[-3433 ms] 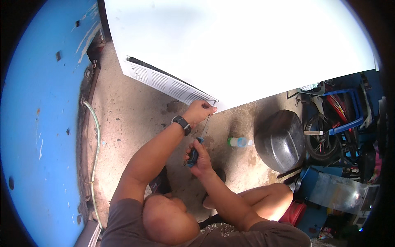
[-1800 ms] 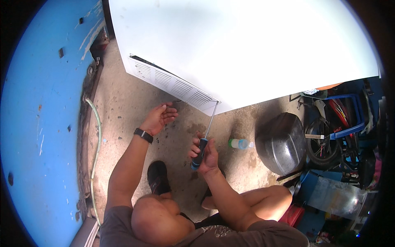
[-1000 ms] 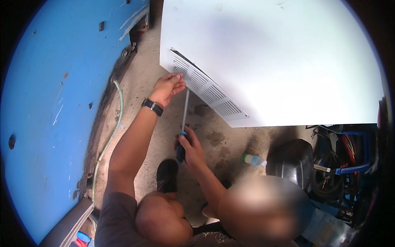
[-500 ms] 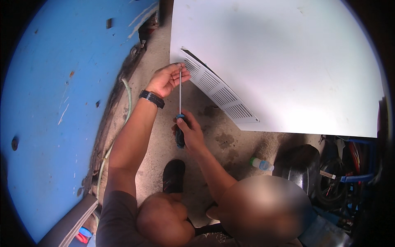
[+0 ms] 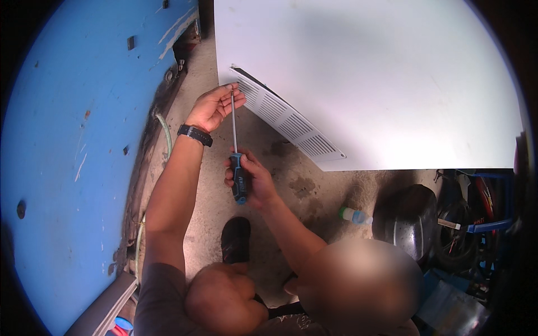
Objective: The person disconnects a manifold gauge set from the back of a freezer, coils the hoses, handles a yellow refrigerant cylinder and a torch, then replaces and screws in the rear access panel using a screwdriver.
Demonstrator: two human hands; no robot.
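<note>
My right hand (image 5: pixel 256 180) holds a screwdriver (image 5: pixel 239 178) by its black and blue handle, the long metal shaft pointing away from me. At the shaft's far end, my left hand (image 5: pixel 213 107) has its thumb and forefinger pinched together around the tip, the other fingers loosely bent. Whatever lies between those fingertips is too small to make out. Just beyond them, a slotted white vent grille (image 5: pixel 288 120) runs along the lower edge of a large white panel (image 5: pixel 364 78). A dark gap shows behind the grille's upper end.
A blue painted metal panel (image 5: pixel 84 140) stands on the left, with a pale hose (image 5: pixel 166 134) along its base. On the concrete floor (image 5: pixel 291 196) lie a small bottle (image 5: pixel 355 216) and a black rounded case (image 5: pixel 404 221). Tools and clutter fill the right side.
The view has shifted, so the panels and grille appear further left. The screwdriver's handle has turned, and my right-hand fingers sit differently around it. My left hand keeps its pinch at the tip.
</note>
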